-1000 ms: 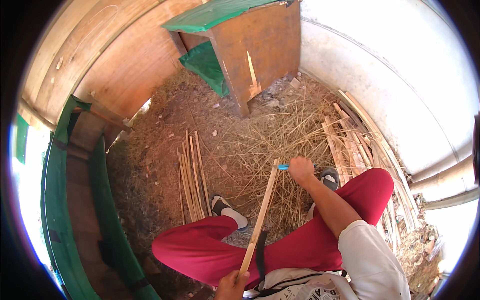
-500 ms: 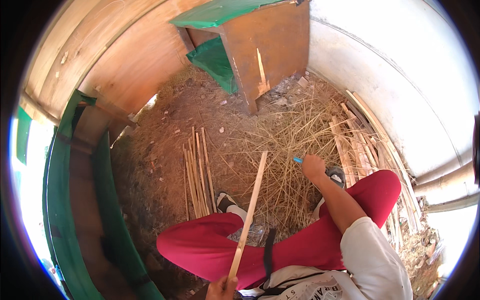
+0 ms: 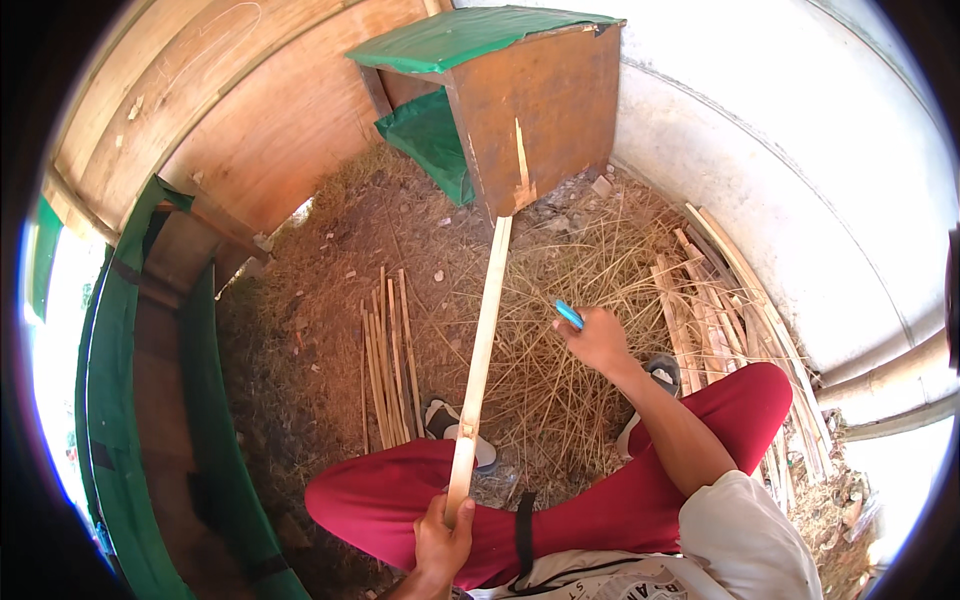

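My left hand, low in the picture, is closed around the near end of a long pale bamboo strip. The strip slants up and away from me, a joint showing across it above my knee. My right hand is closed around a small bright blue object, like a handle, which sticks out past the thumb. Any blade on it cannot be made out. A gap separates this hand from the strip. Under it lies a heap of thin straw-coloured shavings.
Several narrow strips lie on the dirt beside my left foot. Wider split pieces are stacked along the white wall at right. A brown wooden cabinet with a green cover stands ahead; a green-edged bench runs along the left.
My left hand has risen, pushing the strip farther forward and up. My right hand has moved left toward the strip, and more of the blue object shows.
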Available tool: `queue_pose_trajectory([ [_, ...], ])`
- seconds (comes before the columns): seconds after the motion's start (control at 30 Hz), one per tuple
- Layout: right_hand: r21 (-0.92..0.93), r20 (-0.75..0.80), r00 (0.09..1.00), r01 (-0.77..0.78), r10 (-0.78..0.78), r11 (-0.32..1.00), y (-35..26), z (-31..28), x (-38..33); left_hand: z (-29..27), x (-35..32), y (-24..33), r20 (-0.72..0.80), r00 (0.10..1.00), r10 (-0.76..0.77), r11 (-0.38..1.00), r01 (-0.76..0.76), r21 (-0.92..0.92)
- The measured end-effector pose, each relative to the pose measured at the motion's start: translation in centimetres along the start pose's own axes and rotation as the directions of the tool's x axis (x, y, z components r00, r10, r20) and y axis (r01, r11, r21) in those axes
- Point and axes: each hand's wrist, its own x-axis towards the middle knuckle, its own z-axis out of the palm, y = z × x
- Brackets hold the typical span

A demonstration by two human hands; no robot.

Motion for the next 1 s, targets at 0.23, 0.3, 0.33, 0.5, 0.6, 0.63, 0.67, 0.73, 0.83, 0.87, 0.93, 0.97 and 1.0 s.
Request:
queue_pose_trajectory([
  [0.23,0.031,-0.069,0.932,0.358,-0.356,0.933,-5.7,-6.7,-5.6,0.5,0.3,0.2,-0.01,0.998,0.066,0.998,-0.066,0.006],
  [0.3,0.0,-0.071,0.899,0.434,-0.433,0.901,-6.2,-8.4,-6.6,0.7,0.5,-0.1,0.012,0.997,0.08,0.997,-0.08,0.002],
  [0.33,-0.006,-0.048,0.901,0.432,-0.432,0.902,-6.0,-8.5,-6.7,0.8,0.7,0.1,0.024,0.996,0.087,0.996,-0.087,-0.008],
  [0.5,0.072,-0.046,0.959,0.282,-0.279,0.957,-3.9,-5.6,-5.4,2.0,1.2,0.3,0.003,0.99,0.144,0.989,-0.144,0.022],
  [0.6,0.039,-0.006,0.97,0.242,-0.242,0.97,-1.9,-3.3,-4.1,2.4,1.3,0.4,0.013,0.988,0.156,0.986,-0.157,0.054],
  [0.63,0.021,0.006,0.969,0.249,-0.249,0.968,-1.3,-2.8,-4.0,2.4,1.4,0.5,0.02,0.988,0.15,0.988,-0.151,0.039],
  [0.67,-0.004,-0.002,0.967,0.255,-0.255,0.967,-0.8,-2.5,-3.8,2.4,1.4,0.6,0.027,0.989,0.145,0.989,-0.145,0.024],
  [0.73,0.007,-0.015,0.962,0.272,-0.272,0.962,-0.5,-2.2,-3.3,2.3,1.3,0.7,0.029,0.99,0.136,0.99,-0.137,0.028],
  [0.83,0.007,-0.012,0.959,0.283,-0.283,0.959,-0.7,-2.1,-3.3,2.5,1.3,0.6,0.004,0.98,0.197,0.98,-0.197,0.023],
  [0.87,0.004,-0.008,0.959,0.284,-0.284,0.959,-0.7,-2.0,-3.4,2.6,1.4,0.5,-0.009,0.973,0.229,0.973,-0.229,0.02],
  [0.93,-0.051,0.013,0.938,0.346,-0.346,0.937,-0.5,-1.6,-3.8,2.1,1.9,0.5,0.32,0.945,-0.069,0.938,0.171,-0.303],
  [0.97,-0.078,0.024,0.927,0.376,-0.375,0.923,-0.5,-1.4,-4.1,1.8,2.3,0.6,0.5,0.851,-0.162,0.832,0.39,-0.395],
  [1.0,-0.086,0.039,0.924,0.384,-0.382,0.92,-0.7,-1.3,-4.5,1.7,2.8,0.6,0.628,0.763,-0.154,0.652,0.556,-0.515],
])
